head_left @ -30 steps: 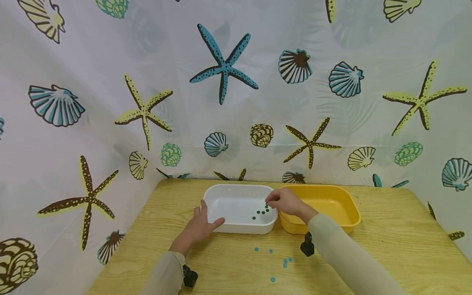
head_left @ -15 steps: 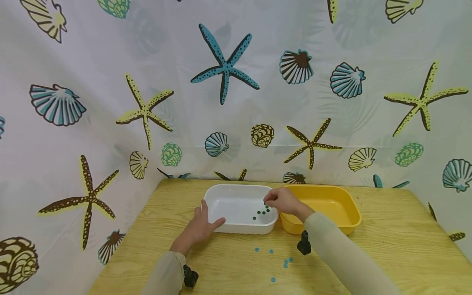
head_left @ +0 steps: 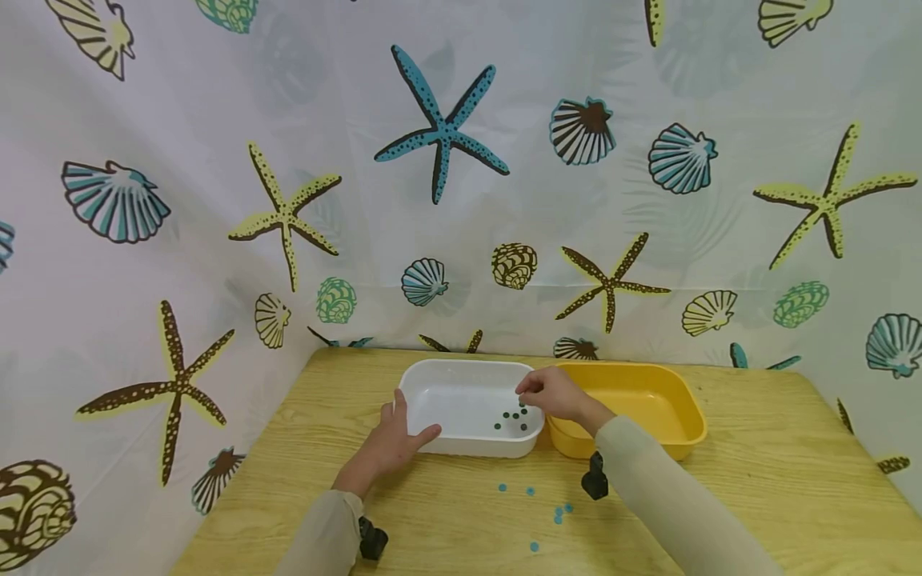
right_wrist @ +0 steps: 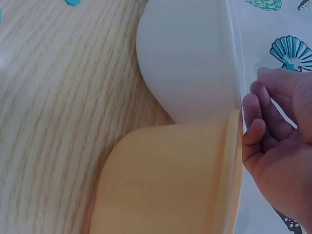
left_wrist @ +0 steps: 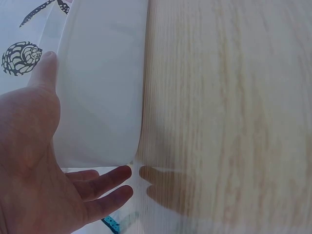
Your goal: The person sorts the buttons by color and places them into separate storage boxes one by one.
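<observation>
My left hand rests on the left end of a white plastic tub. Its thumb lies over the front rim and another finger reaches the end rim. In the left wrist view the remaining fingers extend past the tub's end, fairly straight. Over the white tub's right end is my right hand, fingertips drawn together and pointing down. In the right wrist view its fingers are curled, with nothing visible between them. Several small dark green button-like discs lie on the tub floor below; one sits nearer the front wall.
A yellow-orange tub stands against the white tub's right end, partly under the right wrist. Several light blue button-like discs are scattered on the wooden table in front. A shell-and-starfish patterned curtain surrounds the table's back and sides.
A green disc beneath the right fingertips is gone from there, and one now lies nearer the tub's front wall. The right hand shifted slightly left; the left hand kept its place.
</observation>
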{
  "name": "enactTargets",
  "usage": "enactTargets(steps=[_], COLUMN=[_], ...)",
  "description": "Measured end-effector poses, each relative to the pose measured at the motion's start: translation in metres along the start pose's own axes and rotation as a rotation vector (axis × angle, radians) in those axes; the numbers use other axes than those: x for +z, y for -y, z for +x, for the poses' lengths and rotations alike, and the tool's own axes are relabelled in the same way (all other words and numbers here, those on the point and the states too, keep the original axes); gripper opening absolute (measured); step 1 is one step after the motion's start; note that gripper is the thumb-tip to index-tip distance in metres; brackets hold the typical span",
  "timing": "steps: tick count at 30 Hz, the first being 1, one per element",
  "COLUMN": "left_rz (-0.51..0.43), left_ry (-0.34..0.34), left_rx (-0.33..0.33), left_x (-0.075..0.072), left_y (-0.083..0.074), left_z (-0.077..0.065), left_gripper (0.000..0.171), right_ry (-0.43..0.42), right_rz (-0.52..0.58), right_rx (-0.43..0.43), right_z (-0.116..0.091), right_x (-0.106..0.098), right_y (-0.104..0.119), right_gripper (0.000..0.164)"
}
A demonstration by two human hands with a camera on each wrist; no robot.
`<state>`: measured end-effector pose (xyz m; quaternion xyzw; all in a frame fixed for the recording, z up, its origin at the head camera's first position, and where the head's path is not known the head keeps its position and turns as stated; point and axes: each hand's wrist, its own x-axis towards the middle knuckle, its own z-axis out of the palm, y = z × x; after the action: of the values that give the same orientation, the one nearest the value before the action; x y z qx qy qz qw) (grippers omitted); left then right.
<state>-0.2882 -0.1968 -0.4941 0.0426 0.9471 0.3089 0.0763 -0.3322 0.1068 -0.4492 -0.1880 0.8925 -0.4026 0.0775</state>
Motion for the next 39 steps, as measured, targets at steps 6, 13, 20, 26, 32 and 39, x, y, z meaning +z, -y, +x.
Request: enactTargets(steps=[6, 13, 20, 26, 32, 39], left_rz=[0.014, 0.014, 0.013, 0.009, 0.026, 0.137], left_ry=[-0.003, -0.019, -0.041, -0.035, -0.051, -0.187], left_rx=[0.009, 0.033, 0.066, 0.063, 0.064, 0.171], left_x=[0.000, -0.002, -0.004, -0.006, -0.006, -0.008], left_y=[-0.003, -0.004, -0.002, -0.003, -0.003, -0.007], left_z=[0.000, -0.001, 0.000, -0.002, -0.002, 0.000], left_gripper=[0.119, 0.120, 0.109, 0.108, 0.108, 0.103], right_ry=[-0.030, -0.037, -0.039, -0.048, -0.064, -0.103], right_rz=[-0.006, -0.011, -0.010, 0.017, 0.033, -0.024], right_rx=[0.013, 0.008, -0.035, -0.065, -0.084, -0.021], right_z=[-0.003, -0.010, -0.020, -0.027, -0.036, -0.058], right_x=[-0.001, -0.006, -0.012, -0.018, -0.024, -0.037], right_y=[-0.001, 0.000, 0.001, -0.004, -0.010, -0.019], right_gripper=[0.016, 0.017, 0.015, 0.016, 0.015, 0.015])
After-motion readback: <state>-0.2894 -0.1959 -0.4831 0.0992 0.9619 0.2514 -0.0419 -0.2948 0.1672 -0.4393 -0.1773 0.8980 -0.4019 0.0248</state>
